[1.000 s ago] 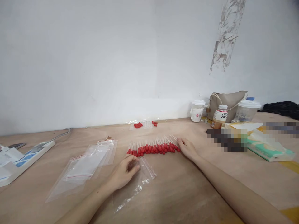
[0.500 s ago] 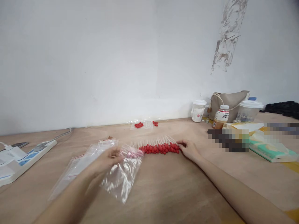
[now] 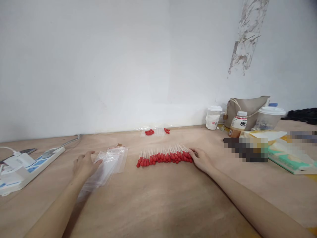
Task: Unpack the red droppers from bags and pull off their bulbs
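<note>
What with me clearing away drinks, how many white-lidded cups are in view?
2: the smaller white cup near the wall, left of the bag, and the larger clear cup at the bag's right side. Others may be hidden behind.

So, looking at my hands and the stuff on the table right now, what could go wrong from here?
Two things, perhaps. Your right hand is at the right end of the row of red-tipped sticks; no band shows around them, so a nudge might scatter them. Your left hand is at the clear bags, which look thin and overlap, so they might cling together or slide.
</note>
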The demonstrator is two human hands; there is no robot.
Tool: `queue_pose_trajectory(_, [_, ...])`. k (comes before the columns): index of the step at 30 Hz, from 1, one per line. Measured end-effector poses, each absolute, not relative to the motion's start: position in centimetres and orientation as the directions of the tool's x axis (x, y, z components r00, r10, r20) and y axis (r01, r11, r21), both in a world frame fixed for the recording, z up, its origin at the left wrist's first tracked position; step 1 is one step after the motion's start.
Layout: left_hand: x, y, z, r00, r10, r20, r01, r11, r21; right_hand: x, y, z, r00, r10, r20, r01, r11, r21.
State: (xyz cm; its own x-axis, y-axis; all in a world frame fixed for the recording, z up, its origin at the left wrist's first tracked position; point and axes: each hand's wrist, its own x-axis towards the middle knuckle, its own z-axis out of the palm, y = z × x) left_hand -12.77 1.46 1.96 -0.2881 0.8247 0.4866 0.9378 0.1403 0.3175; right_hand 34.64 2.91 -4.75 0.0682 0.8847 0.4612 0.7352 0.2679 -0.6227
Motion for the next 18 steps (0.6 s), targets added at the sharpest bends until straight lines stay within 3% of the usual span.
queue_pose_trajectory(2, [-11.1, 1.1, 2.8, -0.309, 0.768, 0.561, 0.949, 0.209, 0.236, 34.6, 2.6, -4.5, 0.059, 0.888, 0.457, 0.758, 0.258, -0.599])
queue_pose_trajectory(4, [-8.8, 0.7, 3.6, -0.24, 0.677, 0.696, 0.971, 0.153, 0.186, 34.6, 2.4, -4.3, 0.068, 0.89, 0.452, 0.769, 0.242, -0.592])
queue_pose_trajectory(8, [-3.8, -0.7, 3.7, 0.065, 0.589, 0.805, 0.953, -0.276, 0.125, 34.6, 2.3, -4.3, 0.092, 0.9, 0.425, 0.771, 0.206, -0.603])
queue_pose_trajectory(11, [-0.7, -2.4, 2.2, 0.355, 0.665, 0.657, 0.8, -0.58, 0.154, 34.6, 2.2, -4.2, 0.087, 0.909, 0.409, 0.767, 0.201, -0.61])
queue_pose_trajectory(14, [1.0, -4.0, 0.6, 0.683, 0.664, 0.304, 0.607, -0.748, 0.268, 34.6, 2.1, -4.0, 0.083, 0.911, 0.404, 0.76, 0.204, -0.617])
queue_pose_trajectory(16, [1.4, -4.6, -0.1, 0.758, 0.624, 0.189, 0.539, -0.763, 0.357, 34.6, 2.1, -4.0, 0.079, 0.914, 0.398, 0.758, 0.205, -0.62])
queue_pose_trajectory(18, [1.6, -4.7, -0.5, 0.745, 0.638, 0.193, 0.535, -0.745, 0.399, 34.6, 2.2, -4.1, 0.07, 0.917, 0.392, 0.758, 0.207, -0.618])
